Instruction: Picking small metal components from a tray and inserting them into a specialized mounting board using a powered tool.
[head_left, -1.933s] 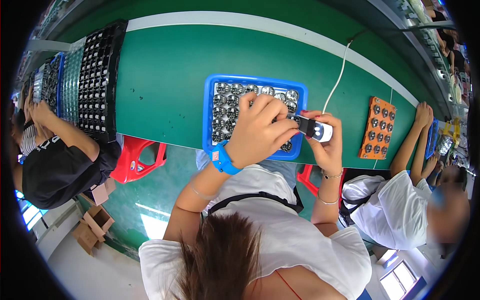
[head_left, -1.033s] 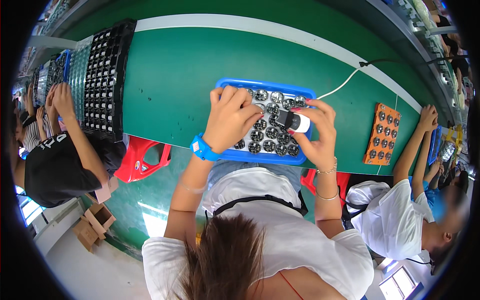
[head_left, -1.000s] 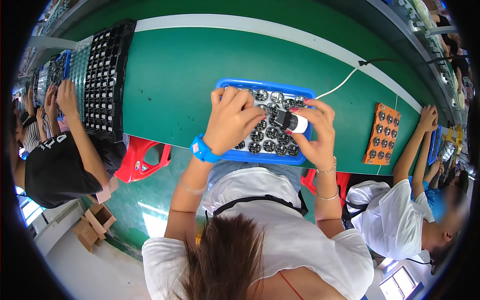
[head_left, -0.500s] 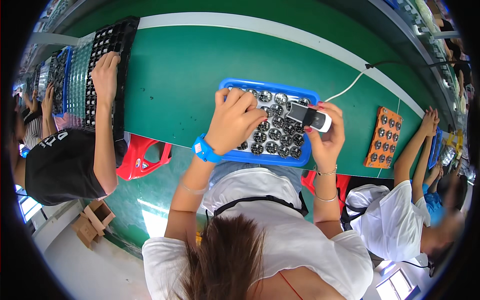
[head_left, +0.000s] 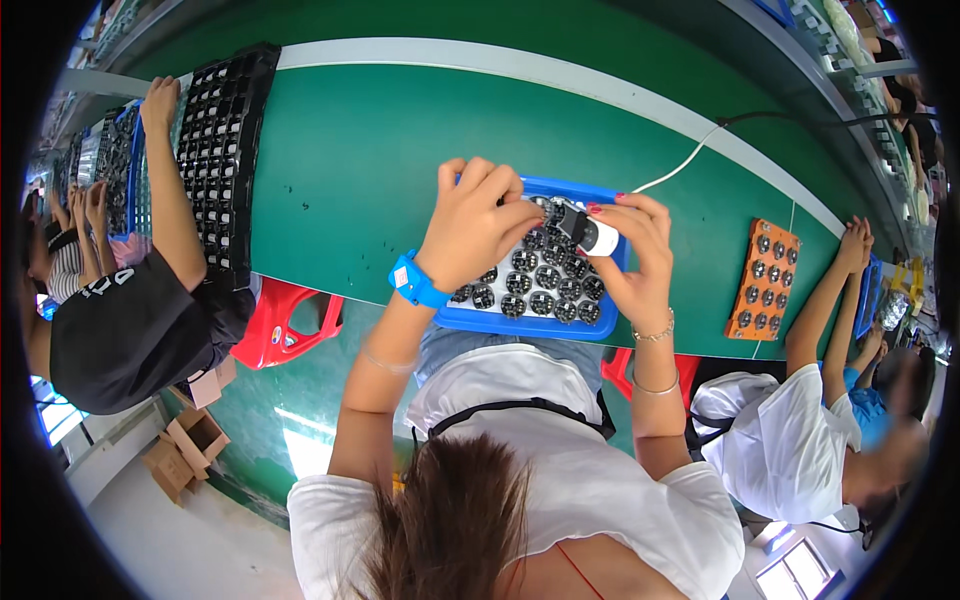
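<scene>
A blue tray (head_left: 480, 322) in front of me holds several round black-and-silver parts (head_left: 547, 277) in rows on a white liner. My right hand (head_left: 640, 262) grips a white-and-black handheld device (head_left: 598, 238) over the tray's right half, its dark end pointing left. Over the tray's upper left, my left hand (head_left: 478, 228) has thumb and fingers pinched together close to that dark end. Whatever the pinch holds is hidden by the fingers. A blue watch (head_left: 416, 280) is on my left wrist.
An orange board (head_left: 762, 283) bearing round parts lies to the right on the green table (head_left: 350, 180). At the left stands a black gridded tray (head_left: 222, 150), beside a co-worker's arm (head_left: 172, 195). A white cable (head_left: 685, 163) runs behind the blue tray. Another person (head_left: 775, 435) sits at right.
The device has moved left and turned, bringing its dark end to my left fingertips. My left hand has risen slightly. The co-worker's hand at left has shifted up and left.
</scene>
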